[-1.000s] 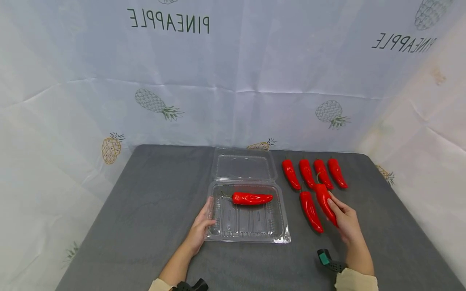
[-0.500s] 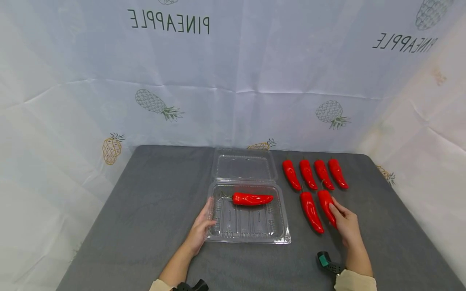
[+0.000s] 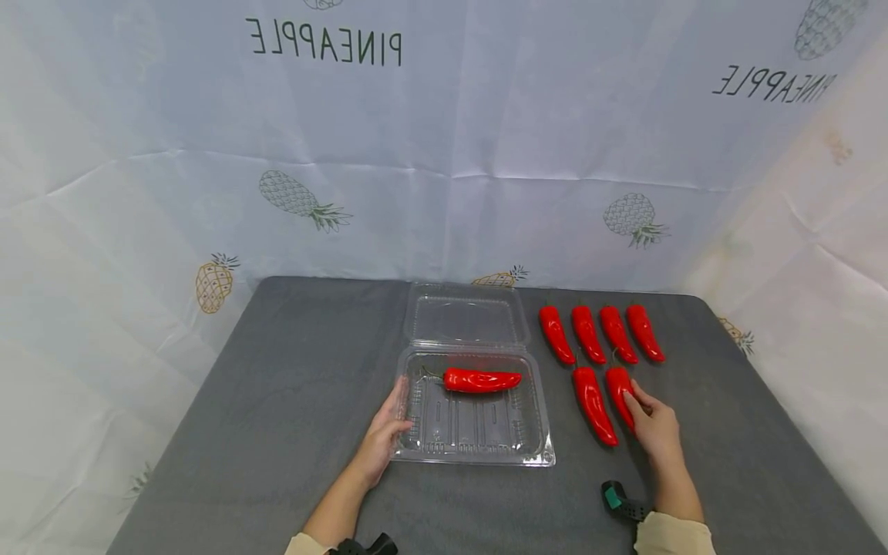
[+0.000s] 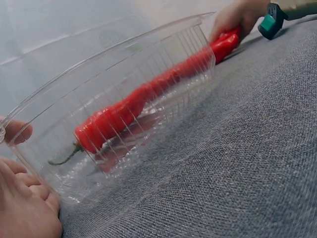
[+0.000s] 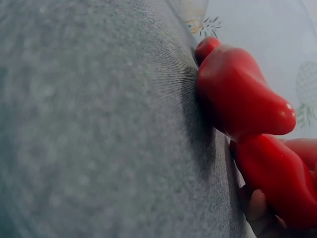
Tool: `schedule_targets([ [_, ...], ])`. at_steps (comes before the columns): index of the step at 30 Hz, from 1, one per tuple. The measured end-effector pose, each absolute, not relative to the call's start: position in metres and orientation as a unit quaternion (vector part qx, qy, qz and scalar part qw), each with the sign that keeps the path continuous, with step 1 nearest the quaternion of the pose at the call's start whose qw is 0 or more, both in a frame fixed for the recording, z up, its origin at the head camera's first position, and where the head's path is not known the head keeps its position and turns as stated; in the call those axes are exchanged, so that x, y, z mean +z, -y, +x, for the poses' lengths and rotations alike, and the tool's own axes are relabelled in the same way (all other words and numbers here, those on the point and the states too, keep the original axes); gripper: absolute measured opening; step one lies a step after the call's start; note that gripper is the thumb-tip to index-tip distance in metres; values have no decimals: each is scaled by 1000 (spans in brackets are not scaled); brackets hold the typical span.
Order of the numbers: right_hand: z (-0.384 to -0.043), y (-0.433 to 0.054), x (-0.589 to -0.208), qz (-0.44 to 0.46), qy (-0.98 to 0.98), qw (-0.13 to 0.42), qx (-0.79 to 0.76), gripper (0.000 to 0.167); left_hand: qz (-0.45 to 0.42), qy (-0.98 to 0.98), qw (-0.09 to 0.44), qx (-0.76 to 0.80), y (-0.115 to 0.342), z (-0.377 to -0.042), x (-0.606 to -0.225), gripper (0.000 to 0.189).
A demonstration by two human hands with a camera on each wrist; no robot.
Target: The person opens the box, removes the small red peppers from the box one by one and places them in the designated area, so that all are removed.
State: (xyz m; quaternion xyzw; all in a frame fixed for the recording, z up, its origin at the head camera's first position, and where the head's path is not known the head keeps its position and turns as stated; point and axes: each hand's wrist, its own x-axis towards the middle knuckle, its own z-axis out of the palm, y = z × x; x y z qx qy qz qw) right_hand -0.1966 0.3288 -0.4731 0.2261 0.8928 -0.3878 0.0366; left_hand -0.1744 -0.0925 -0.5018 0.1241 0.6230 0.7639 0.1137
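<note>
My left hand grips the left side of a clear plastic clamshell container, with its thumb over the rim and its fingers at the outer wall. The container's lid is folded back. Inside the tray a red chili pepper lies crosswise, its stem to the left. My right hand holds a second red pepper around its lower part; in the right wrist view that held pepper sits low at the table surface, fingers around it. Just left of it is a loose pepper.
Behind my right hand several red peppers lie in a row near the back of the grey cloth-covered table. A pineapple-print curtain hangs behind the table and on both sides.
My right hand has lowered the pepper and brought it slightly toward me, beside the loose pepper; it still holds it. My left hand and the container have not moved.
</note>
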Motion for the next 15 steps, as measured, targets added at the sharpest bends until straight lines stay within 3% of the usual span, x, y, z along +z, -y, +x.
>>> schedule_targets([
  [15, -198, -327, -470, 172, -918, 34, -357, 53, 120, -624, 112, 764, 92, -173, -500, 73],
])
